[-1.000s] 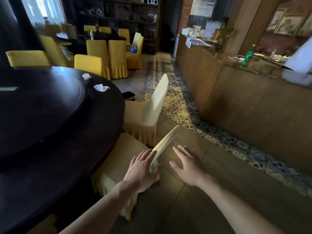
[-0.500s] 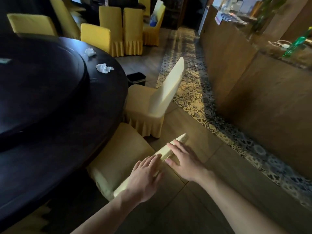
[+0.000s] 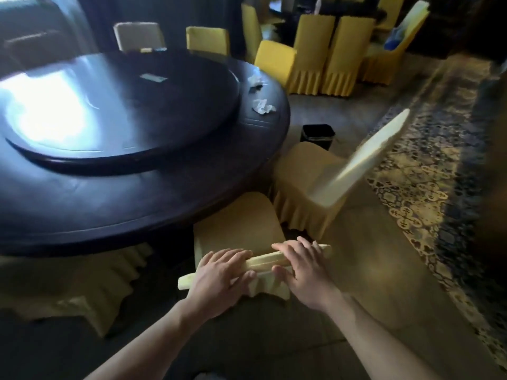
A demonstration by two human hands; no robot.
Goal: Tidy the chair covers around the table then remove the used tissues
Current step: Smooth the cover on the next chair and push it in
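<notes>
A chair in a pale yellow cover (image 3: 236, 223) stands right in front of me, pushed under the dark round table (image 3: 131, 198). My left hand (image 3: 219, 275) and my right hand (image 3: 304, 270) both rest on top of its backrest, fingers curled over the cover, thumbs on my side. The fabric is bunched between my thumbs. Two crumpled white tissues lie on the table's far right rim, one (image 3: 262, 106) nearer and one (image 3: 255, 80) further back.
A second covered chair (image 3: 310, 187) stands just right of mine, its back angled away. A small black bin (image 3: 318, 135) sits on the floor behind it. More yellow chairs (image 3: 321, 56) crowd the back. A patterned floor strip (image 3: 428, 171) runs along the right.
My view has swung left and down toward the table. Both hands have settled onto the top of the chair's backrest and closed over the cover; the right hand was off it a second ago.
</notes>
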